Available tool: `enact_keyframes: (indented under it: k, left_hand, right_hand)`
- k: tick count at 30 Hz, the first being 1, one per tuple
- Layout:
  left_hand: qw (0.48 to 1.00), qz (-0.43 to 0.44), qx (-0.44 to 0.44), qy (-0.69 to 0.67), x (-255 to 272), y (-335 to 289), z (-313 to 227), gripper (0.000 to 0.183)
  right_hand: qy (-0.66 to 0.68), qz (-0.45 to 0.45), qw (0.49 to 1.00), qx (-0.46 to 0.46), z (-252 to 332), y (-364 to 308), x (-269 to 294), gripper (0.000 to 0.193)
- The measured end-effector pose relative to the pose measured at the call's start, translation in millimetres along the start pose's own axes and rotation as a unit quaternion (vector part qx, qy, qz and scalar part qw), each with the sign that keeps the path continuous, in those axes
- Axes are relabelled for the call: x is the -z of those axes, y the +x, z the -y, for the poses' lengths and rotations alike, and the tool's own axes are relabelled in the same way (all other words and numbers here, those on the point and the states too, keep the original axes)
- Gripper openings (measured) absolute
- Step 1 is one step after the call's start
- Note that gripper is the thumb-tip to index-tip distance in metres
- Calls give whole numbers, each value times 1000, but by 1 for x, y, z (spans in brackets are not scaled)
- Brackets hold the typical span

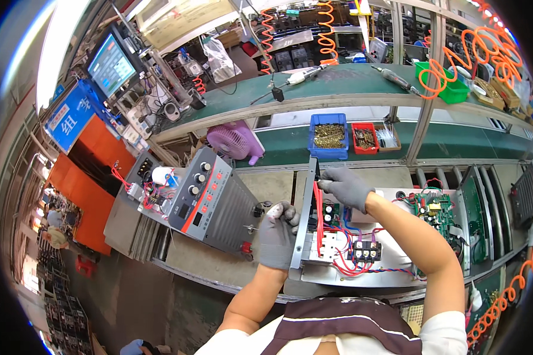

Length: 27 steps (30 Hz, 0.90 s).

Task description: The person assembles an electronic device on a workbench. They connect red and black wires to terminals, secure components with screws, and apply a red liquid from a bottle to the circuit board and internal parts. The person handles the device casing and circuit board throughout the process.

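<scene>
An opened metal machine chassis [391,278] lies in front of me, its upright end panel [305,219] toward the left. My right hand [346,188], in a grey glove, is at the inner side of that panel near its far end, fingers bent and pressed together above a bundle of red wires [320,222]. What its fingertips grip is hidden. My left hand [278,231], also gloved, is at the panel's outer face with curled fingers; anything in them is too small to make out. A terminal block [367,251] and a green circuit board [435,210] sit inside the chassis.
Left of the chassis stands a grey machine [225,204] with knobs on its front. Beyond are a purple fan [230,142], a blue bin [328,137] and a red bin [365,139] of small metal parts. Power screwdrivers [397,80] lie on the green shelf [349,83]. Orange coiled hoses [327,32] hang overhead.
</scene>
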<state>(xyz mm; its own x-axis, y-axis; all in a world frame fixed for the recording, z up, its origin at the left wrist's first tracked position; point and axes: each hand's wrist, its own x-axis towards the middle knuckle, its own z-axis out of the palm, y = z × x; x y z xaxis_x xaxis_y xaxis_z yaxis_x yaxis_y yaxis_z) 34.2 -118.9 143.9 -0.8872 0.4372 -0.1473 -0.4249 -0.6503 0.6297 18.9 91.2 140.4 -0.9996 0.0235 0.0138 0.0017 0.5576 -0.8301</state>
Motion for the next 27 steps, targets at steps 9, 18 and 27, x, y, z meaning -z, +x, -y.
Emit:
enact_keyframes:
  k: [9, 18, 27]
  left_hand:
    - [1000, 14, -10, 4, 5, 3, 1, 16]
    - [995, -22, -41, 91, -3, 0, -2, 15]
    - [997, -27, -27, 72, -1, -3, 0, 15]
  right_hand:
    - [-157, -182, 967, 79, 9, -9, -17, 18]
    - [-205, -169, 964, 1, 20, -14, -22, 22]
    - [-213, -246, 935, 138, 3, -11, -26, 17]
